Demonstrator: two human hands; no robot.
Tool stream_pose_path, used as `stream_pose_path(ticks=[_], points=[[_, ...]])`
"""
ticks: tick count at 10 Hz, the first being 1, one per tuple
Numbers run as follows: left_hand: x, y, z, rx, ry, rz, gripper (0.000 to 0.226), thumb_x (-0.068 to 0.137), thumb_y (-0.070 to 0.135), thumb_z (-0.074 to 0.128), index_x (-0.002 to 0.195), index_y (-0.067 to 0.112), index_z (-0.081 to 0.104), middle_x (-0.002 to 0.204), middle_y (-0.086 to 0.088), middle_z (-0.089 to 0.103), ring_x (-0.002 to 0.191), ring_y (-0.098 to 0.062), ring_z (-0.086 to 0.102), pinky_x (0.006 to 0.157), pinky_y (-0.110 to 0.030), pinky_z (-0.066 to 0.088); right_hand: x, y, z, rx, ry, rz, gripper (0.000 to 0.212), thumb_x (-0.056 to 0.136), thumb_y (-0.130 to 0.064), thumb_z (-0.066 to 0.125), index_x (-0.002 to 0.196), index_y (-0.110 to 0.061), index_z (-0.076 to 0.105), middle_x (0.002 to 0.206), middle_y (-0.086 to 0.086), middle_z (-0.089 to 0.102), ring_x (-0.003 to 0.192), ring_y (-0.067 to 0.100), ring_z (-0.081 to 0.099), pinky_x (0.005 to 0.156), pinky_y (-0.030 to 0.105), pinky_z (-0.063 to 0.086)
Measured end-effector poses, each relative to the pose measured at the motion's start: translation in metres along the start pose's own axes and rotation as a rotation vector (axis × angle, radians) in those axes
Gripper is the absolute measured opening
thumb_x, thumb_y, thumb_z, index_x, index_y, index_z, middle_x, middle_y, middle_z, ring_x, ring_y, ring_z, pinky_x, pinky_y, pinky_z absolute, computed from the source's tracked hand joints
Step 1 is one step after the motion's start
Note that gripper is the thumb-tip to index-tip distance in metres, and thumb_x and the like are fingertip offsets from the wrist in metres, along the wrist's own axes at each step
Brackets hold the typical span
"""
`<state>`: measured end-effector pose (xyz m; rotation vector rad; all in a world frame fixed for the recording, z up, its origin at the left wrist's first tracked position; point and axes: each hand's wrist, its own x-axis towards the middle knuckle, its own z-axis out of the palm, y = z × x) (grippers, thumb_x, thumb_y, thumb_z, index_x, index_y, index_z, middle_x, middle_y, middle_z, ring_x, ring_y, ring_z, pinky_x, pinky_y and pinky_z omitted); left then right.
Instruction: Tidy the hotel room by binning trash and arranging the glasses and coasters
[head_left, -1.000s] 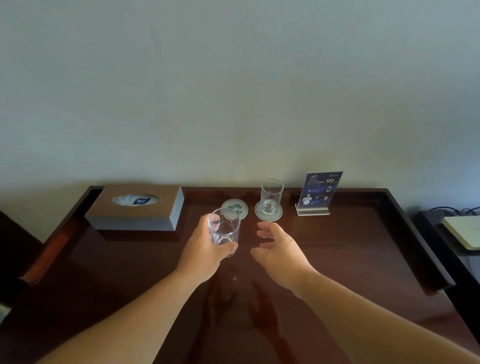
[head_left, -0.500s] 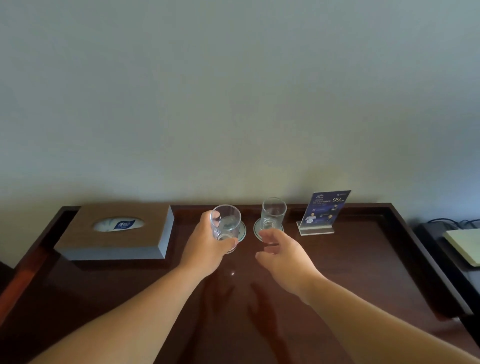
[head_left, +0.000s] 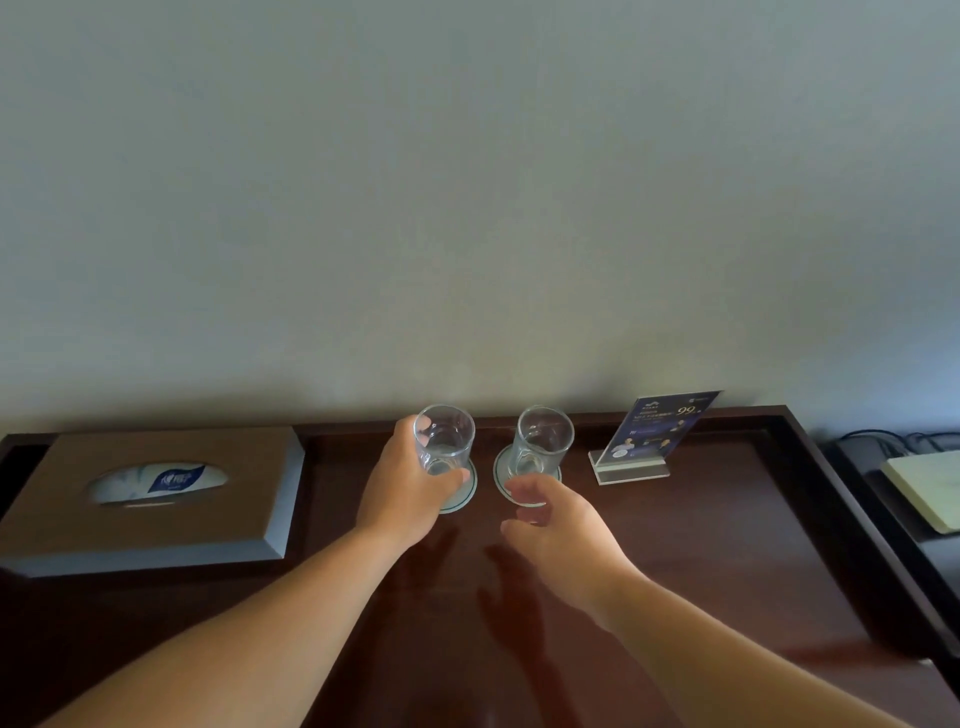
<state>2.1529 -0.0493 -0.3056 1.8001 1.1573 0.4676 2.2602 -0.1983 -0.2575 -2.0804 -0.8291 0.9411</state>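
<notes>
Right of brown tissue box: left hand grips clear glass tumbler mid-wall.
Right hand: relaxed, empty.
Handling: likely light, slippery, fragile.

Left coaster mostly hidden behind left hand and left glass; only right rim shows. Can't tell if glass base sits on it or hangs above. Right hand covers near edge of right coaster; contact unclear. Sign card print too small to read. Tissue box left corner, table near side, pale slab at right cut by frame edges.
</notes>
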Motion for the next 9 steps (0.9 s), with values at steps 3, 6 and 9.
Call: stream_pose_path(ticks=[3,6,9], points=[[0.005,-0.009,0.014,-0.021,0.035,-0.015,0.065,0.074,0.027,0.078,0.129,0.027,0.043,0.114,0.014,0.049,0.101,-0.011,0.053,0.079,-0.025,0.036,0.015,0.004,-0.003,-0.018,-0.030,-0.002,0.042,0.085,-0.023,0.064,0.124,-0.037,0.054,0.112,-0.016,0.057,0.104,-0.002,0.056,0.082,0.018,0.047],[0.004,-0.010,0.020,-0.036,0.048,-0.010,0.074,0.076,0.026,0.078,0.138,0.024,0.038,0.122,0.015,0.044,0.105,-0.006,0.047,0.085,-0.024,0.034,0.019,0.011,-0.005,-0.016,-0.037,-0.027,0.048,0.084,-0.024,0.065,0.129,-0.034,0.051,0.119,-0.020,0.055,0.103,-0.004,0.055,0.089,0.025,0.050],[-0.018,-0.006,0.006,0.024,0.096,-0.124,0.078,0.074,0.037,0.076,0.140,0.029,0.034,0.131,0.002,0.047,0.115,-0.015,0.052,0.093,-0.036,0.046,0.007,0.001,-0.021,-0.012,-0.055,-0.084,0.041,0.085,-0.024,0.064,0.124,-0.035,0.055,0.113,-0.020,0.056,0.098,-0.004,0.057,0.084,0.022,0.050]])
